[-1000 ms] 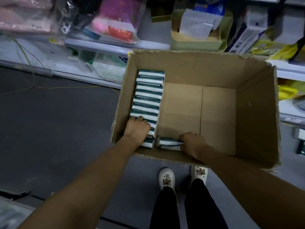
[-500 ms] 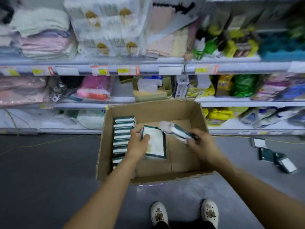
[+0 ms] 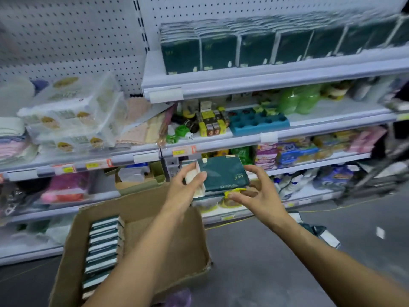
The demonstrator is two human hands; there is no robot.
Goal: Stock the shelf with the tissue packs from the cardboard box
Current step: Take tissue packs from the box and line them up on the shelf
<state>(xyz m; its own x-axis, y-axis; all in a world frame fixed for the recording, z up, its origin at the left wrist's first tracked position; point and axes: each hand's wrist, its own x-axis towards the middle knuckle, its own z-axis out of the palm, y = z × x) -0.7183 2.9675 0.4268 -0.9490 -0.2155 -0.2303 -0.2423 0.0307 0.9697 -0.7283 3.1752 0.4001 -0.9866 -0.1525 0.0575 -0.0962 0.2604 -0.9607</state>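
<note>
Dark green tissue packs: box, air, shelf

One tissue pack held up tilted; a row of packs stands on edge along the cardboard box's left wall; more packs line the top shelf.

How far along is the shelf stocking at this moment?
Done: the top shelf already carries a row of dark green tissue packs. In hand: the left hand grips a green tissue pack raised in front of the shelves, with the right hand open beside it. Left: a row of packs along the left side of the cardboard box.
</note>
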